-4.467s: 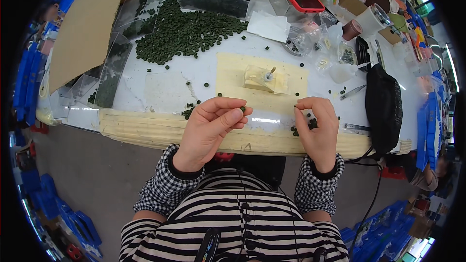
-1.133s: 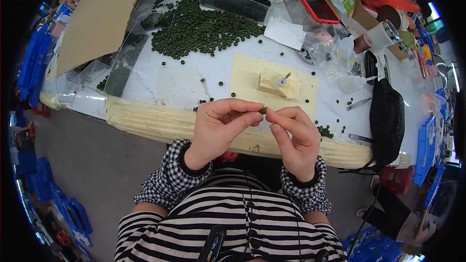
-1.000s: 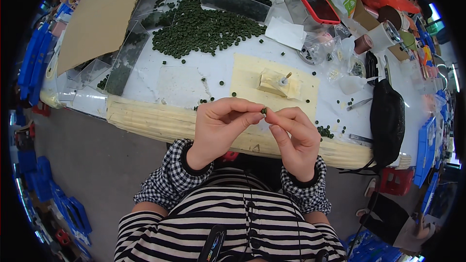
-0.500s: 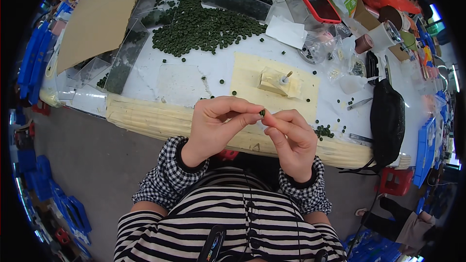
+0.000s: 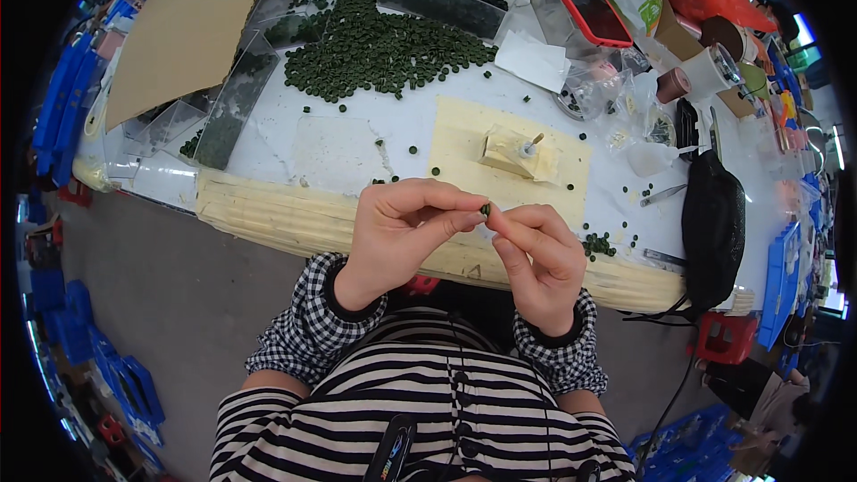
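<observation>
Between my fingertips is a small dark green bead-like piece (image 5: 486, 210), held over the table's front edge. My left hand (image 5: 402, 232) pinches it between thumb and forefinger. My right hand (image 5: 540, 254) meets it from the other side, its fingertips closed together and touching the left ones. Whether the right fingers also grip the piece is hard to make out. Beyond my hands, a block wrapped in yellowish tape (image 5: 520, 153) with a short peg on top stands on a cream sheet (image 5: 455, 138). A large heap of similar green pieces (image 5: 375, 45) lies at the back.
A small cluster of green pieces (image 5: 598, 245) lies right of my hands, near tweezers (image 5: 663, 195) and a black pouch (image 5: 712, 228). A red-cased phone (image 5: 585, 0) leans at the back right. Cardboard (image 5: 187, 27) covers clear trays at left. Padding (image 5: 268, 214) lines the table edge.
My hands keep almost the same pinch around the green piece. The whole view has shifted slightly, and the person at the lower right has moved.
</observation>
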The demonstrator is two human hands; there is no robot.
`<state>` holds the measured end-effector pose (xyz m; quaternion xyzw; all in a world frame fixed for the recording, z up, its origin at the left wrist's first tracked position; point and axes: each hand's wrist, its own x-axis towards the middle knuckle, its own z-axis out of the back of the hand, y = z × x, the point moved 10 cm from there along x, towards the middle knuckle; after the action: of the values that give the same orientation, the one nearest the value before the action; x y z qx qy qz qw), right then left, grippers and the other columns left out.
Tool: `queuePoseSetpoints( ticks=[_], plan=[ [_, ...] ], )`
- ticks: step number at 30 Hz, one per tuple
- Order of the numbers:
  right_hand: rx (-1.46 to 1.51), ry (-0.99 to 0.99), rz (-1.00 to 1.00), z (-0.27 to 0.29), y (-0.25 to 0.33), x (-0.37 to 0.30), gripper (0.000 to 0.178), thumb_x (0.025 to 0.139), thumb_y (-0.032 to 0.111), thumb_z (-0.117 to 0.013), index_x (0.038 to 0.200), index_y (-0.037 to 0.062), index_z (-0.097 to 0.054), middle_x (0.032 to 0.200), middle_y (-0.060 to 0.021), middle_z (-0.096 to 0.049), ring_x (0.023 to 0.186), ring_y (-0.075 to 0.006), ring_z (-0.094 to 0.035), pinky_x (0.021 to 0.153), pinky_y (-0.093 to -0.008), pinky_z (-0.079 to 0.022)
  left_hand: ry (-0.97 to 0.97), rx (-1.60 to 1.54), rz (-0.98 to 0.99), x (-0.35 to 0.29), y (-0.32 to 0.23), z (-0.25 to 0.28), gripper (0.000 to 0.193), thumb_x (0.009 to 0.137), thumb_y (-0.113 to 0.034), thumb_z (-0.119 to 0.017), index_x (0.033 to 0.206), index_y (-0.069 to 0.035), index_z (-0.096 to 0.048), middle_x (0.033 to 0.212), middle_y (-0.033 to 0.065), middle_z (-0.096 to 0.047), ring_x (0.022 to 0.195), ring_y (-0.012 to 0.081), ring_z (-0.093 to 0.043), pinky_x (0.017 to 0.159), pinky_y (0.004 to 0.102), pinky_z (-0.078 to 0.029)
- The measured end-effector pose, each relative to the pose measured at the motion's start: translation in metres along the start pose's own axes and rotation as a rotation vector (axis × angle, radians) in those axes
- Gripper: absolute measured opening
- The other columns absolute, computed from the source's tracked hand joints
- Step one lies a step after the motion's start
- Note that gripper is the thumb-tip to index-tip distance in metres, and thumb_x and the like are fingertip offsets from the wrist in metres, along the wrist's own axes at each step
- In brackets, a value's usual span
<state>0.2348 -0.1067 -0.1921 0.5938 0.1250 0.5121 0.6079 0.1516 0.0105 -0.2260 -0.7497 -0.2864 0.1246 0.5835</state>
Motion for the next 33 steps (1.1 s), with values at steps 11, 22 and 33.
queuePoseSetpoints(
  ticks=[11,22,33],
  plan=[
    [0.027,-0.003,-0.056,0.001,-0.004,-0.001,0.032,0.082,-0.005,-0.065,0.113,0.0023,-0.068,0.094,-0.0081,-0.064,0.077,-0.0137,-0.059,0.063,-0.0225,-0.047,0.025,0.073,-0.023,0.002,-0.002,-0.001,0.017,0.083,0.007,-0.066,0.098,0.002,-0.071,0.091,0.0108,-0.070,0.084,0.0137,-0.067,0.076,0.0241,-0.054],
    [-0.022,0.024,0.004,-0.001,0.001,0.003,0.032,0.083,-0.005,-0.065,0.113,0.0018,-0.068,0.094,-0.0084,-0.064,0.075,-0.0136,-0.060,0.061,-0.0221,-0.047,0.005,0.016,0.076,0.001,0.001,0.002,0.015,0.083,0.011,-0.064,0.096,0.006,-0.069,0.090,0.0143,-0.069,0.081,0.0174,-0.067,0.074,0.0266,-0.055],
    [-0.039,0.011,0.051,-0.001,0.006,0.004,0.033,0.080,-0.006,-0.067,0.112,0.0020,-0.068,0.091,-0.0083,-0.065,0.074,-0.0156,-0.060,0.060,-0.0235,-0.047,0.020,-0.029,0.076,0.000,0.004,0.001,0.017,0.084,0.006,-0.066,0.100,0.005,-0.069,0.093,0.0120,-0.070,0.083,0.0136,-0.067,0.077,0.0241,-0.056]
  ],
)
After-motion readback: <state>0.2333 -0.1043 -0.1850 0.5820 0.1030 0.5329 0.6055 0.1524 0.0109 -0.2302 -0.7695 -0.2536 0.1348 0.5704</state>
